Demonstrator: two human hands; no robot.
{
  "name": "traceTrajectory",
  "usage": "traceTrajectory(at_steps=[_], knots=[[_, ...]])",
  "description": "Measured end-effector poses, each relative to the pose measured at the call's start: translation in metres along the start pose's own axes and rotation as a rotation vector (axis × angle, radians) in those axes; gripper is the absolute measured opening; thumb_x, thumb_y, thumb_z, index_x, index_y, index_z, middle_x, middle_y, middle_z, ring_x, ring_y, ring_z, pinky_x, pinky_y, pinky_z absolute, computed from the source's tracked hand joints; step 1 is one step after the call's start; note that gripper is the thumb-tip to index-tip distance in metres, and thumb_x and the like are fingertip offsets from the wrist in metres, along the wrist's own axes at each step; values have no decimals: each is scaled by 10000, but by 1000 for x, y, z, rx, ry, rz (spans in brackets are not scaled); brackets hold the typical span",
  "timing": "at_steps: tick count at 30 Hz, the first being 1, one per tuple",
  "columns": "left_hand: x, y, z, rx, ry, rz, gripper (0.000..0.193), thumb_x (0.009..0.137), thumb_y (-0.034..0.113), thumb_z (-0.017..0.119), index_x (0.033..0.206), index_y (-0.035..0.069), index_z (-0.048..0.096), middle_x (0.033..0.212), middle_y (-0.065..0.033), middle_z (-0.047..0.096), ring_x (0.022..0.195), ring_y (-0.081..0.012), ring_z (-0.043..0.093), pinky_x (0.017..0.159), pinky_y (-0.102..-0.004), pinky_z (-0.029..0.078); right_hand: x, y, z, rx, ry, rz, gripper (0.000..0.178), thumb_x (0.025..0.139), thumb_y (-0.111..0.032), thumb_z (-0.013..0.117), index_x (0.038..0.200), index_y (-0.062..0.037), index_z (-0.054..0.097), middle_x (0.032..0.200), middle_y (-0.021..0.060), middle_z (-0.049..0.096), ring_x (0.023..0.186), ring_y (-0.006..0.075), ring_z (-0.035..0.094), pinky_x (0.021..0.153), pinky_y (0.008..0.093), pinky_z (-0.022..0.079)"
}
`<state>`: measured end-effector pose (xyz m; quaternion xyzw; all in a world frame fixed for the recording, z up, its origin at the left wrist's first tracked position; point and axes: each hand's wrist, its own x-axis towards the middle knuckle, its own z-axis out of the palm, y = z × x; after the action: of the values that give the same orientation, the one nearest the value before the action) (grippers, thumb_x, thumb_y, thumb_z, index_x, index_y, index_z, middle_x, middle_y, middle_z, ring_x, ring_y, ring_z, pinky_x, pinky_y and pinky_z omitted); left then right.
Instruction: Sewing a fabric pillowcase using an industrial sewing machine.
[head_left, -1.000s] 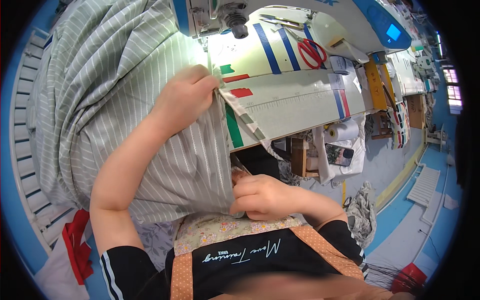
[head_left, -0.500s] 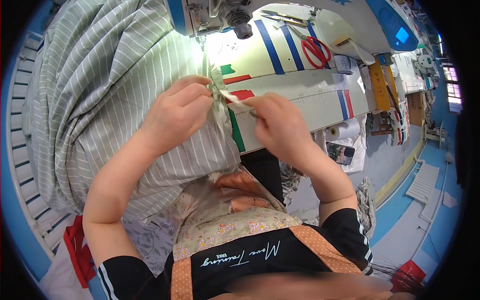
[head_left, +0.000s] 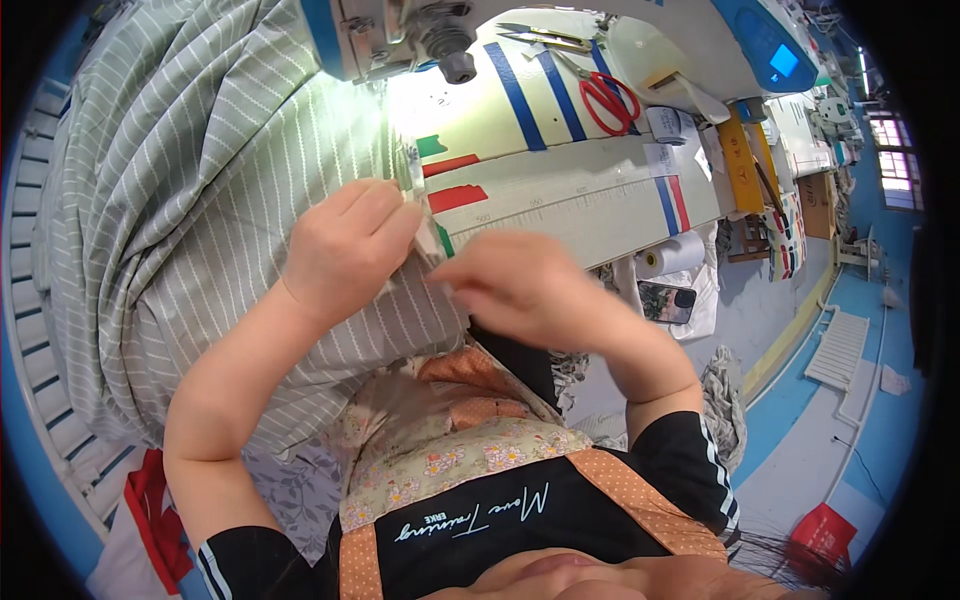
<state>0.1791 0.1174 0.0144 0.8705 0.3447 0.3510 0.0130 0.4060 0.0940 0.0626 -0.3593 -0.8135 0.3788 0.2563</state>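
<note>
A large grey-green cloth with white stripes (head_left: 215, 210) drapes over the left side of the sewing table and down toward my lap. My left hand (head_left: 350, 245) is closed on the cloth's right edge, just in front of the sewing machine (head_left: 400, 40). Between my hands a narrow white strip (head_left: 430, 242) runs along that edge. The fingertips of my right hand (head_left: 515, 288) pinch at the near end of the strip; this hand is slightly blurred by motion. The machine's needle area is lit brightly, and the cloth's far edge lies under it.
Red-handled scissors (head_left: 607, 103) and metal snips (head_left: 545, 38) lie on the machine bed. A ruler scale (head_left: 560, 205) runs along the table's front. To the right are a yellow box (head_left: 738, 160), a white thread cone (head_left: 677, 255) and a phone (head_left: 666, 302).
My right hand has come nearer to me and left, bringing the white strip down along the cloth edge. My left hand has moved slightly nearer, still on the cloth. The view has shifted slightly.
</note>
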Motion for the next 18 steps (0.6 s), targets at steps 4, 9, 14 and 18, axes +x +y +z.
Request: traceTrajectory(at_steps=[4, 9, 14, 18], knots=[[-8, -4, -1, -35, 24, -23, 222, 717, 19, 672, 932, 43, 623, 871, -100, 648, 871, -272, 690, 741, -358, 578, 11, 39, -60, -540, 278, 8, 243, 831, -5, 674, 1070, -36, 704, 963, 136, 689, 889, 296, 669, 792, 381, 533], [-11, -4, -3, -100, 44, -82, 248, 699, -35, 654, 935, 36, 624, 875, -114, 673, 890, -291, 708, 765, -366, 594, 20, 97, -113, -975, 318, 177, 336, 862, -9, 608, 1190, -53, 668, 1077, 181, 690, 997, 354, 655, 889, 415, 526], [-14, -2, -7, -115, 27, -92, 287, 682, -66, 652, 952, 30, 630, 883, -120, 687, 899, -306, 717, 756, -379, 601, 28, 106, -123, -1049, 182, 300, 400, 872, -3, 573, 1264, -65, 628, 1112, 193, 687, 1031, 367, 653, 924, 420, 527], [-18, -2, -8, -126, 17, -91, 302, 680, -68, 653, 965, 29, 636, 879, -115, 688, 900, -309, 719, 743, -382, 603, 31, 86, -123, -1014, 183, 313, 417, 875, -5, 578, 1284, -75, 619, 1091, 185, 701, 993, 339, 680, 895, 407, 547]])
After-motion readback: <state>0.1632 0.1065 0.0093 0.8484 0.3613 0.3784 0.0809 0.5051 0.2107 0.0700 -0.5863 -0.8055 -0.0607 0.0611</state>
